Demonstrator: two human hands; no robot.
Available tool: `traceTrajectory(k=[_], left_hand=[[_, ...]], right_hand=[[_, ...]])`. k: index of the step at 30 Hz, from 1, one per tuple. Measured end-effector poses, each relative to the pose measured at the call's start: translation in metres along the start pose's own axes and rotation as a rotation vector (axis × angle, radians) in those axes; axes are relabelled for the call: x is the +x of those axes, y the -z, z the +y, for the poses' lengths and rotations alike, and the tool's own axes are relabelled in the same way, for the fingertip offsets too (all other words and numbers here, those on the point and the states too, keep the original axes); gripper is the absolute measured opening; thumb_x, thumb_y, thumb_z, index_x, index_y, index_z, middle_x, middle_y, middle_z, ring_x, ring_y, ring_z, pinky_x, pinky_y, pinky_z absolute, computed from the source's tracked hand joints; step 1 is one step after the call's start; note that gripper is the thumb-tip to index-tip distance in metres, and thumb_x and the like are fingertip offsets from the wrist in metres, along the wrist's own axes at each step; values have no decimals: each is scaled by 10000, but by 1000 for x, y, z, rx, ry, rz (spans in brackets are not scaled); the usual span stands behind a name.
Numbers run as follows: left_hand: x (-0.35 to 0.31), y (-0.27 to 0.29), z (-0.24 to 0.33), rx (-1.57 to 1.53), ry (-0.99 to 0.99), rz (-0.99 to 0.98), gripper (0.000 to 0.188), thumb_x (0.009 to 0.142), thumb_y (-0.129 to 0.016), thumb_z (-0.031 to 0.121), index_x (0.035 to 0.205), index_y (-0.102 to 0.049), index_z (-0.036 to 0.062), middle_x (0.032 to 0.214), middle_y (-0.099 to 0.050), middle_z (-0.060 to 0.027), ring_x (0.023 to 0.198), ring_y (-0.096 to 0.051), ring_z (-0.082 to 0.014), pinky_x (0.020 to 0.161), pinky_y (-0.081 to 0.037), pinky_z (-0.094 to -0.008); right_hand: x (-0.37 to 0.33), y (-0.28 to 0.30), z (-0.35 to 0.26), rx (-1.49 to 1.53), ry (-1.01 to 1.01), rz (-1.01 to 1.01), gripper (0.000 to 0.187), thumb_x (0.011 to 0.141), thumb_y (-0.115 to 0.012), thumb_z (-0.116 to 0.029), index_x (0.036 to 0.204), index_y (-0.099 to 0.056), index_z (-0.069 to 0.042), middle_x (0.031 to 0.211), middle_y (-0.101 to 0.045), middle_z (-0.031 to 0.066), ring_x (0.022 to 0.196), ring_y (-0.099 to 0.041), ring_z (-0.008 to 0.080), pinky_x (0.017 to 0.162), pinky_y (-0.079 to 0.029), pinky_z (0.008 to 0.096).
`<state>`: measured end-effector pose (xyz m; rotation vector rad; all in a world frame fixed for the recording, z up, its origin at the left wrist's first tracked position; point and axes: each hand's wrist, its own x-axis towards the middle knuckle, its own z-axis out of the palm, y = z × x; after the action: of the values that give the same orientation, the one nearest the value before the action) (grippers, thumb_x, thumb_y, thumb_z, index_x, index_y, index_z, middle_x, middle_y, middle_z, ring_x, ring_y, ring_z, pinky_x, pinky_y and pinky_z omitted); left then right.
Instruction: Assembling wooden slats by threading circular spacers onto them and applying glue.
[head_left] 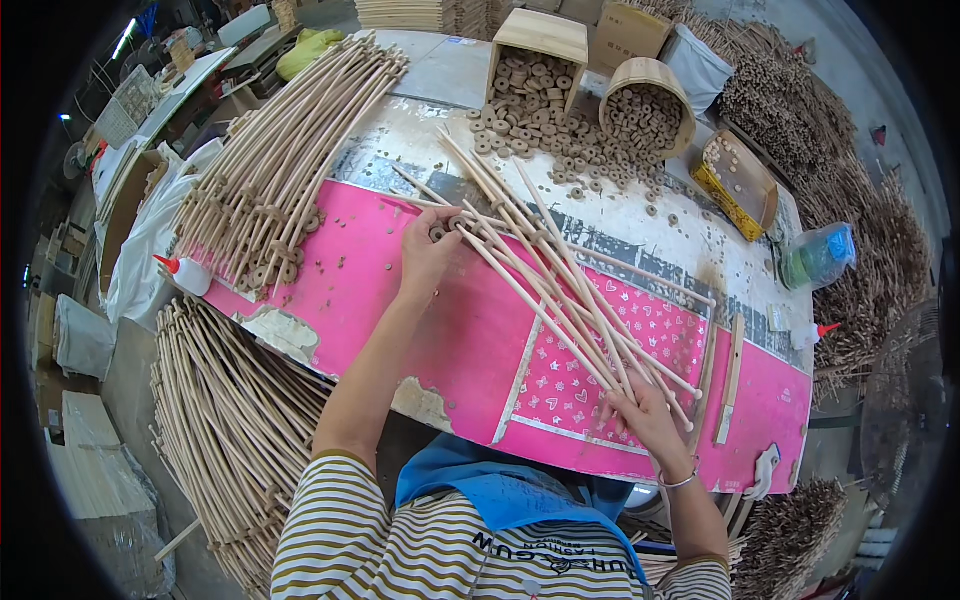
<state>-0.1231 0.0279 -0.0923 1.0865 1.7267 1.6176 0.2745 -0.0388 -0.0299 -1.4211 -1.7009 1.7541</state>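
Note:
My left hand (428, 252) pinches a small round wooden ring (437, 233) close to one end of a thin wooden stick. A second ring (456, 223) sits by its fingertips. My right hand (640, 410) is closed around the near ends of several pale wooden sticks (560, 290), which slant up and away to the left over the pink table covering (470, 350). Other loose sticks lie across and beneath these. Whether the stick's tip is inside the ring is hidden by my fingers.
Wooden rings spill from a square wooden box (545, 35) and a round tub (650, 75) at the back. A big stick bundle (290, 150) lies at left, near a red-tipped glue bottle (187, 275). A yellow box (735, 185) and a green-blue container (818, 257) stand at right.

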Motion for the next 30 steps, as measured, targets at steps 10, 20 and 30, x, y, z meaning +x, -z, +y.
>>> traceTrajectory(k=[10,20,30], left_hand=[[-5,-17,-3,407,-418,217,256,805,-690,-52,1032,-712,63,1185,-631,-118,829,-657,-209,690,-532,-316],[-26,-47,30,-104,-126,33,258,936,-651,18,1192,-671,41,1090,-685,-91,779,-662,-141,659,-545,-250],[11,32,-22,-856,618,-64,750,1039,-304,654,1144,-615,-20,890,-700,-127,651,-635,-151,477,-475,-222]], right_hand=[[24,-30,-17,6,14,38,208,1022,-575,-123,1191,-611,-7,742,-670,45,513,-570,80,467,-445,226],[162,-23,-52,-260,372,269,216,1020,-577,-177,1150,-645,-18,780,-688,38,608,-638,95,515,-484,227],[41,-19,-56,-155,211,113,298,1058,-537,-160,1315,-586,-17,722,-626,1,543,-528,37,488,-409,196]])
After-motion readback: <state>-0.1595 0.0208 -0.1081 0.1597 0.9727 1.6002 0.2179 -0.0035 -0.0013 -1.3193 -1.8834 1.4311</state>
